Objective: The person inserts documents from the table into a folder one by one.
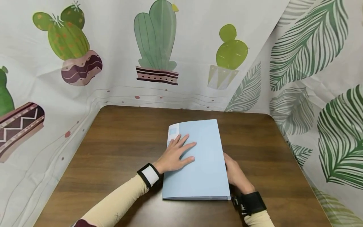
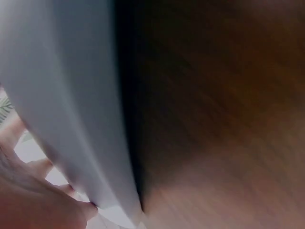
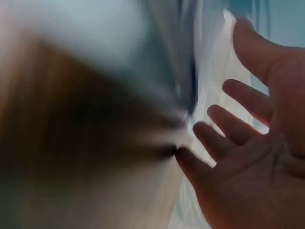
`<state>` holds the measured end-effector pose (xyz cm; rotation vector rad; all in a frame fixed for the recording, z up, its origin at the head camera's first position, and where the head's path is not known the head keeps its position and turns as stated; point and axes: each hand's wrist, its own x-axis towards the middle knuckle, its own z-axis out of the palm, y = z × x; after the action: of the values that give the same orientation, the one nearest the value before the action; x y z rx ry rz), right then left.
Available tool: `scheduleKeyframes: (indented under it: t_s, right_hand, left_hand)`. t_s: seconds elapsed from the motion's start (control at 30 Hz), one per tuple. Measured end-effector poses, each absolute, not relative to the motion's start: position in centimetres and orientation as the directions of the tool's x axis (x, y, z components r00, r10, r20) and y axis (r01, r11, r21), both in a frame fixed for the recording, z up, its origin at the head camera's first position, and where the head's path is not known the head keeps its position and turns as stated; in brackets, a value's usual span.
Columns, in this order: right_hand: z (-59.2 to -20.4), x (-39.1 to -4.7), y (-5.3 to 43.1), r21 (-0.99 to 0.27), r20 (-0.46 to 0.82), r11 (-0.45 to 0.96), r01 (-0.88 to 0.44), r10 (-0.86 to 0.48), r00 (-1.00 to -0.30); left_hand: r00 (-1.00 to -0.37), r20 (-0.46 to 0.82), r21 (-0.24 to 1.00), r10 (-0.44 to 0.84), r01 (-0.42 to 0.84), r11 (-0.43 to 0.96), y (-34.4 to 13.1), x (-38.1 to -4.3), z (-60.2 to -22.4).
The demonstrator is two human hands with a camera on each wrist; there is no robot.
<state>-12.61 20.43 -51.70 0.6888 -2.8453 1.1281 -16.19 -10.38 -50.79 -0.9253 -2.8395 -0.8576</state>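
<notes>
A closed light blue folder (image 1: pixel 202 176) lies on the table, with a white label (image 1: pixel 173 130) at its upper left corner. My left hand (image 1: pixel 176 156) rests flat on the left part of its cover, fingers spread. The left wrist view shows the folder's spine (image 2: pixel 81 109) close up beside that hand. At the folder's right edge is my right hand (image 1: pixel 236 173), its fingertips partly hidden there in the head view. In the right wrist view, the right hand's fingers (image 3: pixel 233 125) are extended, the thumb apart from them, beside the blurred page edges.
The brown wooden table (image 1: pixel 122 135) has rounded far corners. Behind it and along both sides hangs a white cloth (image 1: pixel 195 56) printed with cacti and leaves. Black bands are strapped round both wrists.
</notes>
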Motion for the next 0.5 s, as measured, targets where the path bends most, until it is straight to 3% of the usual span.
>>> scheduleKeyframes:
  t_s: [0.13,0.2,0.37,0.5]
  right_hand:
    - [-50.3,-13.6,22.4,-0.615,0.171,0.729,-0.301,-0.249,-0.953]
    - [-49.2,-14.4,22.9,-0.617,0.239,0.727,-0.299,-0.189,-0.952]
    - [-46.6,-17.0,21.2,-0.539,0.451,0.755,-0.372,-0.114,-0.885]
    - [-46.0,-19.4,18.6,-0.407,0.503,0.821,-0.4,-0.164,-0.849]
  left_hand:
    - [-0.81,0.192,0.431,0.555,0.577,0.694,-10.6,-16.3,-51.2]
    - [-0.804,0.186,0.399,0.564,0.587,0.705,-10.7,-16.4,-51.5]
    - [-0.798,0.165,0.357,0.58,0.596,0.719,-10.5,-16.4,-51.8]
    - [-0.798,0.143,0.351,0.585,0.593,0.724,-9.8,-16.2,-51.8]
